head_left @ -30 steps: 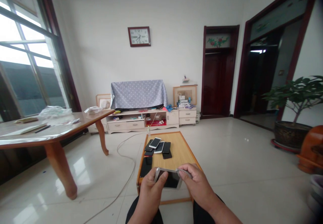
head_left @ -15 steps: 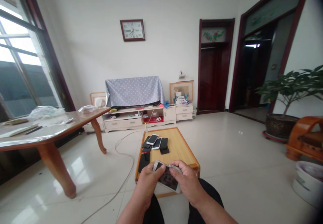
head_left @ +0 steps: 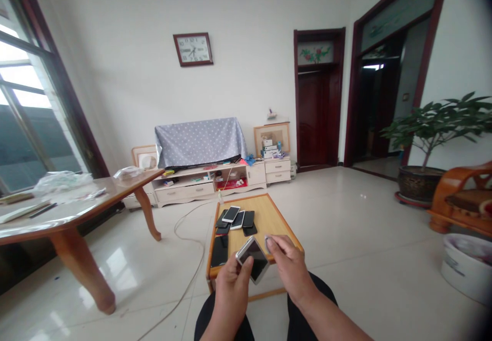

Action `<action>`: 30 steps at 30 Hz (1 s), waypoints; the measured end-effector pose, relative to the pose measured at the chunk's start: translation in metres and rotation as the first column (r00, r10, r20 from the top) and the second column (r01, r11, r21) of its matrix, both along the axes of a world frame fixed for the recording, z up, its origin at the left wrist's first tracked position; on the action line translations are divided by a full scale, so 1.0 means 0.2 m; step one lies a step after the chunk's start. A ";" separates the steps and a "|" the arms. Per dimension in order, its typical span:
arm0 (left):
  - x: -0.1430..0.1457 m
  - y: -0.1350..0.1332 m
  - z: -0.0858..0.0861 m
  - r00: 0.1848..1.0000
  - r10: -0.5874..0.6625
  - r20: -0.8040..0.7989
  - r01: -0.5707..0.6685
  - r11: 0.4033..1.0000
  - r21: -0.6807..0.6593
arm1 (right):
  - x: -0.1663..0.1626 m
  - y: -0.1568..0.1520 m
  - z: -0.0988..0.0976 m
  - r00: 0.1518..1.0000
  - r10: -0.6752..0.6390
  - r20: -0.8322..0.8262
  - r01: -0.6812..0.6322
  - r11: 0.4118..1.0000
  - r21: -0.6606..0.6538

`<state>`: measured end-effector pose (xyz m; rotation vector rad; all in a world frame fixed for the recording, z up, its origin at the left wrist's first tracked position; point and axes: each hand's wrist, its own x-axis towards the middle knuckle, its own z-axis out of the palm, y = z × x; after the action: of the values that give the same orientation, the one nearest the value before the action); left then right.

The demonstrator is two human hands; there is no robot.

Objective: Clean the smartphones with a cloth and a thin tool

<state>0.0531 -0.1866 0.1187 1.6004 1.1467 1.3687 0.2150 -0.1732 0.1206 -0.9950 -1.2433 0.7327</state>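
Observation:
A smartphone (head_left: 252,260) with a dark screen and silver-white edges is tilted in my left hand (head_left: 233,279), the thumb lying across its face. Just to its right, apart from the phone, my right hand (head_left: 286,256) is closed in a pinch. A small pale grey bit shows at those fingertips, too small to name. Beyond my hands, several phones lie in a loose pile on the low wooden table (head_left: 265,213); a white one (head_left: 231,213) rests on top. A larger black phone or tablet (head_left: 219,251) lies near the table's left edge.
A glass-topped table (head_left: 88,213) with plastic bags stands at left. A cable (head_left: 192,274) runs over the floor. Against the wall is a low white cabinet (head_left: 184,192) with a cloth-covered object. At right are a potted plant (head_left: 421,182), a wooden armchair and a white bucket (head_left: 465,264).
My right hand has come off the phone and moved slightly up and right, fingers pinched. The phone, now in my left hand alone, has turned. The view has shifted slightly right.

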 end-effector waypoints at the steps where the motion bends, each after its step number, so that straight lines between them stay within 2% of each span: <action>1: 0.00 -0.01 0.00 0.997 0.040 -0.068 -0.038 0.999 0.033 | 0.01 0.00 0.01 1.000 0.001 0.013 -0.001 1.000 0.011; 4: 0.01 -0.03 0.00 0.950 0.158 -0.269 -0.117 0.980 0.162 | 0.02 0.00 0.07 0.997 0.071 0.014 -0.071 0.997 0.002; 7: 0.03 -0.05 0.02 0.890 0.205 -0.407 -0.088 0.954 0.287 | 0.02 -0.02 0.11 0.998 0.056 0.037 -0.056 0.998 0.004; 10: 0.03 -0.05 0.02 0.842 0.228 -0.489 -0.044 0.933 0.358 | 0.00 -0.06 0.13 0.993 0.007 0.117 -0.010 1.000 0.025; 15: 0.04 -0.03 -0.02 0.812 0.298 -0.502 -0.041 0.887 0.460 | -0.06 -0.14 0.15 0.973 0.075 0.220 -0.092 0.994 0.067; 21: 0.03 -0.04 0.00 0.789 0.277 -0.548 -0.001 0.893 0.450 | -0.02 -0.08 0.16 0.979 -0.056 0.196 0.049 0.998 0.037; 23: 0.03 -0.04 -0.01 0.784 0.283 -0.553 -0.003 0.892 0.452 | -0.02 -0.09 0.15 0.976 -0.046 0.212 0.040 0.999 0.031; 27: 0.03 -0.03 -0.03 0.776 0.327 -0.540 -0.038 0.878 0.477 | -0.05 -0.12 0.15 0.960 0.037 0.279 -0.059 0.996 0.069; 30: 0.02 -0.03 -0.02 0.763 0.314 -0.566 -0.012 0.881 0.473 | -0.04 -0.10 0.16 0.964 -0.007 0.267 -0.014 0.997 0.075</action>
<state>0.0564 -0.1934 0.1138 2.4785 1.4559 1.2965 0.2074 -0.1928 0.1522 -1.0528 -1.4956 0.5607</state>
